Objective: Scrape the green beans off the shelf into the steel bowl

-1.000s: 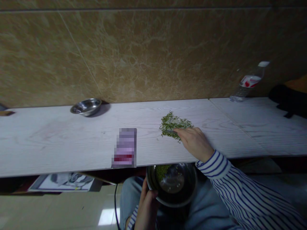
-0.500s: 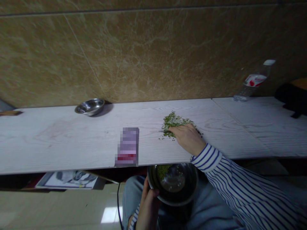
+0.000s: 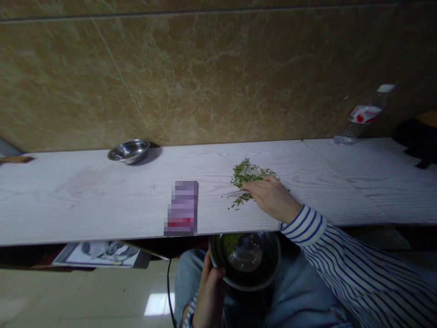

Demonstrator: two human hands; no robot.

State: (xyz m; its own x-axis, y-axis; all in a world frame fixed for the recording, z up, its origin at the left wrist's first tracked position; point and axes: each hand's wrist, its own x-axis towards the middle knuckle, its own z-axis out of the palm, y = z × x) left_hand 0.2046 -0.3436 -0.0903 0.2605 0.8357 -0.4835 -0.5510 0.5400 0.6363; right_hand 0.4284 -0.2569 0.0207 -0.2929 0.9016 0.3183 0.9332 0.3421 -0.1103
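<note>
green grains (image 3: 246, 171) lie in two places: loose patch on table (image 3: 119, 205), also heap inside bowl (image 3: 246, 259) below table edge. work looks only part done: patch is left, with few strays at its near side. right hand (image 3: 271, 196) pinches thin strip (image 3: 235, 194) at patch; left hand (image 3: 210, 289) grips bowl by rim. hand hides some grains; table edge covers bowl's far rim. slab (image 3: 182, 207), other bowl (image 3: 130, 157), bottle (image 3: 364, 115) stay apart from patch.
</note>
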